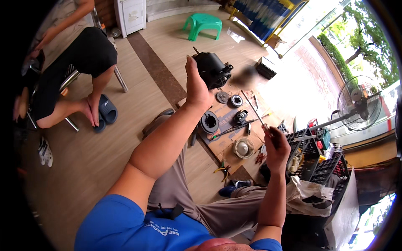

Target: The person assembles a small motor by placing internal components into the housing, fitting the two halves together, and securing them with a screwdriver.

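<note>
Raised in front of me, my left hand [197, 85] holds a black cylindrical motor [209, 69] with a thin metal shaft sticking up at its upper left. To the right and lower, my right hand [276, 148] is closed round the handle of a long screwdriver [253, 110]. Its thin metal shank slants up and left, apart from the motor. Below both hands lies a flat cardboard sheet [228, 154] bearing loose parts: a cream blower wheel [243, 148], a black ring-shaped part [209, 121], a silver-and-black ring [236, 100] and a small black part [240, 116].
Yellow-handled pliers [223, 168] lie by the cardboard's near edge. Black crates [310, 167] with tools and a cloth [312, 194] stand at right, near a standing fan [360, 106]. A green stool [202, 26] is at the back. Another person [79, 62] sits at left beside slippers [108, 109].
</note>
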Demonstrator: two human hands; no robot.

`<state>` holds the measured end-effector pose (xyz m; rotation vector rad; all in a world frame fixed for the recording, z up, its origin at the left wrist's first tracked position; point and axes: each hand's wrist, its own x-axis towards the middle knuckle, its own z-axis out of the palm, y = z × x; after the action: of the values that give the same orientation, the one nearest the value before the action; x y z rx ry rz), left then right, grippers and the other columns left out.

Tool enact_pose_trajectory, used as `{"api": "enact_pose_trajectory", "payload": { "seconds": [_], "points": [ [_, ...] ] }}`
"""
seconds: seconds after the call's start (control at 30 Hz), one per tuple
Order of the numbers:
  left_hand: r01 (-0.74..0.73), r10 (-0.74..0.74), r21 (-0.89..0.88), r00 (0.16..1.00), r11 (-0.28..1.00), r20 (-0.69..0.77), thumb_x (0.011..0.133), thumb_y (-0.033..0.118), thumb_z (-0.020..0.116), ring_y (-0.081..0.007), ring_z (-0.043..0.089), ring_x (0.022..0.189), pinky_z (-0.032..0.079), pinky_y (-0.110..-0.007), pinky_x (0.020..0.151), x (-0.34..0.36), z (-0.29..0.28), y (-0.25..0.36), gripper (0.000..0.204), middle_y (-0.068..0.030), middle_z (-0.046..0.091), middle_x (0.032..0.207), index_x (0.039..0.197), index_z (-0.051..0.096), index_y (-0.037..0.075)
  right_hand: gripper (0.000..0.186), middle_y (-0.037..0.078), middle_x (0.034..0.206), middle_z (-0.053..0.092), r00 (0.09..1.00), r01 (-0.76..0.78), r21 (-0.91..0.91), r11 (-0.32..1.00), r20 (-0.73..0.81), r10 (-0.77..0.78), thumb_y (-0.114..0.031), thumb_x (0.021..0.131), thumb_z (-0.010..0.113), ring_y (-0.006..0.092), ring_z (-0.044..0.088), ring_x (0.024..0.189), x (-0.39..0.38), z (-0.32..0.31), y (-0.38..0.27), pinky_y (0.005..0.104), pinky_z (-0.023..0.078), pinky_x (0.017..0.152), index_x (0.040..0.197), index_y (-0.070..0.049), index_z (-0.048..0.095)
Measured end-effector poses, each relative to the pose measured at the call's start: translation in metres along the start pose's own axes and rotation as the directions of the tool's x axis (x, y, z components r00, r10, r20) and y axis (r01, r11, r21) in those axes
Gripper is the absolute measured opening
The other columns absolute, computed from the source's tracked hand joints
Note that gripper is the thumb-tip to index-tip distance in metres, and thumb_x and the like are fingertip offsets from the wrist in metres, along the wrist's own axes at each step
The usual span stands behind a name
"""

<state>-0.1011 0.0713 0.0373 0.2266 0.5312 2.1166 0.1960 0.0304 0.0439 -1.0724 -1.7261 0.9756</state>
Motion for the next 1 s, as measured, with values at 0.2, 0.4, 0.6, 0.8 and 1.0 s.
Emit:
{"api": "enact_pose_trajectory", "payload": {
  "seconds": [0.2, 0.4, 0.6, 0.8, 1.0],
  "points": [
    [-0.148, 0.148, 0.025, 0.989, 0.989, 0.008, 0.1, 0.064, 0.04, -0.021, 0.063, 0.108, 0.05, -0.041, 0.096, -0.009, 0.009, -0.006, 0.061, -0.005, 0.064, 0.118, 0.128, 0.055, 0.012, 0.026, -0.001, 0.091, 0.067, 0.994, 0.074, -0.063, 0.995, -0.073, -0.078, 0.003, 0.091, 0.067, 0.0029, 0.056, 0.078, 0.007, 0.009, 0.013, 0.018, 0.045, 0.071, 0.117, 0.001, 0.065],
    [-0.163, 0.157, 0.067, 0.983, 0.984, 0.09, 0.1, 0.064, 0.038, -0.0182, 0.061, 0.11, 0.049, -0.039, 0.098, -0.019, 0.015, -0.006, 0.063, -0.004, 0.062, 0.122, 0.132, 0.053, 0.011, 0.022, -0.003, 0.084, 0.065, 0.998, 0.045, -0.102, 0.994, -0.034, -0.049, -0.001, 0.089, 0.07, 0.0011, 0.052, 0.073, 0.013, 0.012, 0.016, 0.0176, 0.043, 0.065, 0.111, -0.001, 0.067],
    [-0.206, 0.185, 0.107, 0.966, 0.973, 0.18, 0.1, 0.064, 0.039, -0.0172, 0.06, 0.11, 0.049, -0.037, 0.097, -0.027, 0.02, -0.004, 0.064, -0.0041, 0.061, 0.122, 0.132, 0.052, 0.01, 0.023, 0.0, 0.082, 0.064, 0.996, 0.077, -0.151, 0.985, -0.025, -0.082, -0.004, 0.089, 0.07, 0.0037, 0.053, 0.072, 0.014, 0.019, 0.021, 0.0202, 0.045, 0.065, 0.111, -0.001, 0.066],
    [-0.123, 0.12, 0.057, 0.991, 0.991, 0.06, 0.1, 0.065, 0.037, -0.0203, 0.061, 0.111, 0.049, -0.04, 0.098, -0.026, 0.023, -0.004, 0.066, -0.0062, 0.062, 0.123, 0.131, 0.053, 0.009, 0.024, 0.003, 0.083, 0.065, 0.992, 0.118, -0.226, 0.967, -0.013, -0.124, -0.004, 0.089, 0.07, 0.0059, 0.055, 0.072, 0.014, 0.021, 0.023, 0.0223, 0.047, 0.066, 0.113, -0.001, 0.065],
    [-0.046, 0.047, 0.075, 0.999, 0.996, -0.012, 0.103, 0.052, 0.038, -0.03, 0.064, 0.11, 0.047, -0.056, 0.102, -0.014, 0.017, -0.005, 0.056, -0.0131, 0.066, 0.119, 0.123, 0.06, 0.005, 0.017, 0.002, 0.075, 0.067, 0.99, 0.072, -0.28, 0.957, -0.097, -0.103, -0.01, 0.096, 0.067, 0.0036, 0.056, 0.068, 0.017, 0.004, 0.031, 0.0202, 0.045, 0.061, 0.108, 0.001, 0.071]
  ]
}}
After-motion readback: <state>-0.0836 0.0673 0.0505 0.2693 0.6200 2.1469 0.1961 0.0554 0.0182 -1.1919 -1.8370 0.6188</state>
